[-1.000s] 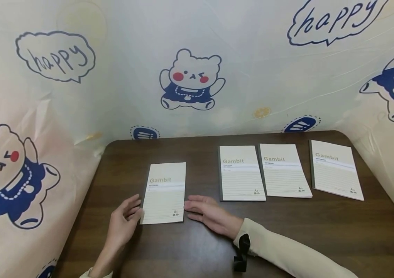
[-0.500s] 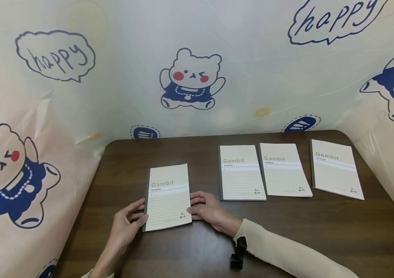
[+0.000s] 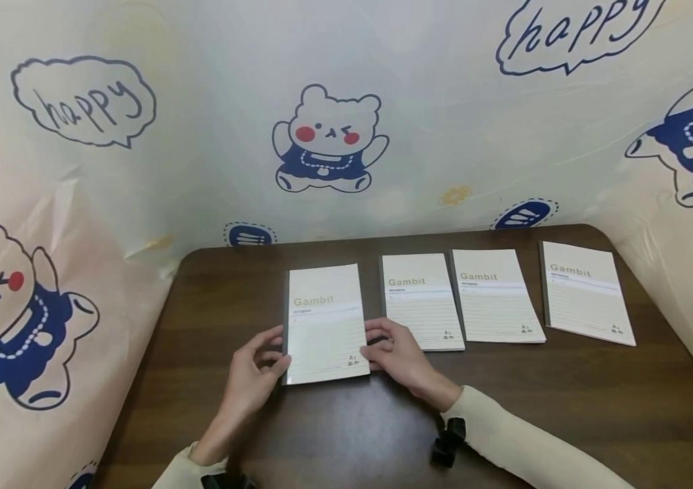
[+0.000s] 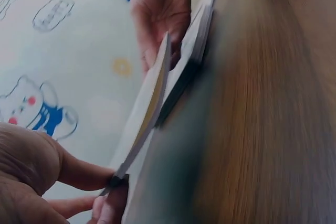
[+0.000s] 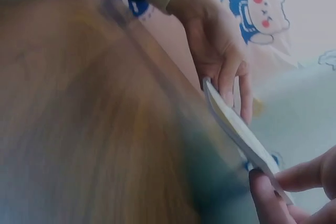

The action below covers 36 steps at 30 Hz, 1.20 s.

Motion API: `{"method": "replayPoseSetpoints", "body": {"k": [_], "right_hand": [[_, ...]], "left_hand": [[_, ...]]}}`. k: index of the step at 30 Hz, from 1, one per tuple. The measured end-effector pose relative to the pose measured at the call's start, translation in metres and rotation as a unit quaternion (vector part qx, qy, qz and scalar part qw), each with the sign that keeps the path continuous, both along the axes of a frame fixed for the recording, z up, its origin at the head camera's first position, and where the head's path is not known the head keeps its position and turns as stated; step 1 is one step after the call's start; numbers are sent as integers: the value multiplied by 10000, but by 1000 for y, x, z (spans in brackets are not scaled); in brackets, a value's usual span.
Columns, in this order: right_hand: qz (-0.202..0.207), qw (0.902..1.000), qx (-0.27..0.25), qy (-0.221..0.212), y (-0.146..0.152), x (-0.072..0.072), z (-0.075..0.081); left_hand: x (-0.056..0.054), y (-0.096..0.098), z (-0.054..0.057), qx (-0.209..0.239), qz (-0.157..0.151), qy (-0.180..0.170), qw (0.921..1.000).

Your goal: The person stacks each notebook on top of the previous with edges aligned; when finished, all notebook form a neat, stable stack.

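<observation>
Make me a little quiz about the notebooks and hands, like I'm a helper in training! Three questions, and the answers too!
1. Besides the held notebook, how many notebooks lie on the table?
2. True or false: the left hand and right hand both grip the held notebook.
3. Which hand is at its dark spine? A) right B) left

Key: 1. Three. 2. True. 3. B.

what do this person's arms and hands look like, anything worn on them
The left hand and right hand wear no gloves. The left sleeve and right sleeve are long, cream and unpatterned where visible. At their ends sit a blocky black right device and a dark left device, partly cut off in the head view.
</observation>
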State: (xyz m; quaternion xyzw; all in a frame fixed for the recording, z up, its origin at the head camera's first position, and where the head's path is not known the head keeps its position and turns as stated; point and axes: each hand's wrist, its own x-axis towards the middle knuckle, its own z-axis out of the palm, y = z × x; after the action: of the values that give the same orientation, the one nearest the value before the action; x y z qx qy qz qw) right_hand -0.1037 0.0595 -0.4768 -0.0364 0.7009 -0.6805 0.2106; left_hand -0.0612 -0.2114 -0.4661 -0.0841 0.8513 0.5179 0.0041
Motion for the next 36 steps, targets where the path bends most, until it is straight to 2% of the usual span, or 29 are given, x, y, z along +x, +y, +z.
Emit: {"method": "replayPoseSetpoints", "body": {"k": [5,14,23,29,36], "right_hand": [[-247,9983,459,267,30,-6,-1],[-609,9925,929,515,83,-14,-1],[-835,9815,1472,898,126,-20,-4],[-982,9736,1752,1080,140,-25,-9],[-861,9633,2173,1319,149,-28,-18]], "left_hand": [[-15,29,-7,265,-162,241,9992],[-45,80,-18,147,-737,446,9962],[-64,124,-22,269,-1073,507,9926],[-73,141,-31,275,-1136,441,9922],[-76,147,-39,186,-1091,378,9931]]}}
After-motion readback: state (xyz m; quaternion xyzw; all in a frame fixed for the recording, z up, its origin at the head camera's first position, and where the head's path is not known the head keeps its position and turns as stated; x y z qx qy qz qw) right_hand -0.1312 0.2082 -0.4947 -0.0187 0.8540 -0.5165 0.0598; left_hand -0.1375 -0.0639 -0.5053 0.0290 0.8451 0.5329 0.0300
